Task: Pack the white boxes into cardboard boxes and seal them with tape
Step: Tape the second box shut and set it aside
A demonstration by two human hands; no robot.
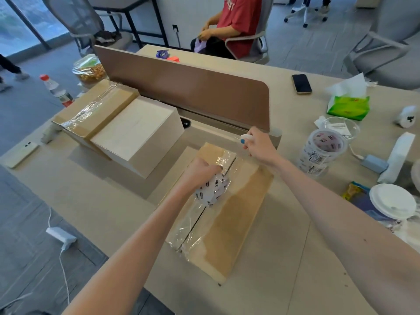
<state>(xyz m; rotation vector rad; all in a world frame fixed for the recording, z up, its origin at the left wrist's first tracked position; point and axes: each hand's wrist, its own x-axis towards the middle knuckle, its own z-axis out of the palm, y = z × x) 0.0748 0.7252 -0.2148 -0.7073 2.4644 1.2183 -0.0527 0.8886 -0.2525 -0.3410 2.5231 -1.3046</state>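
From the head view, a flat brown cardboard box [229, 214] lies on the pale matte desk [284, 258] in front of the person, its two top flaps meeting in a dark centre seam. A strip of clear, glossy tape [193, 228] runs along that seam from the near edge towards the far end, wrinkled and catching the light. The left hand [200, 171] rests on top of the box with its fingers curled round a tape roll [213, 189], a round white roll with dark printed marks, pressed down on the seam. The right hand [259, 146] hovers just past the box's far right corner, its thumb and fingers pinching a small white tool [246, 138] with a blue tip; what the tool is cannot be told.

To the left, well apart, a plain white box [134, 130] with smooth faces sits tilted, touching a sealed cardboard box [91, 110] with a shiny tape band across its lid. A brown divider panel [188, 87] with a rounded corner stands behind them. At the right stand a stack of tape rolls [322, 151] in clear wrap, a green tissue pack [348, 106] and a black phone [301, 84]
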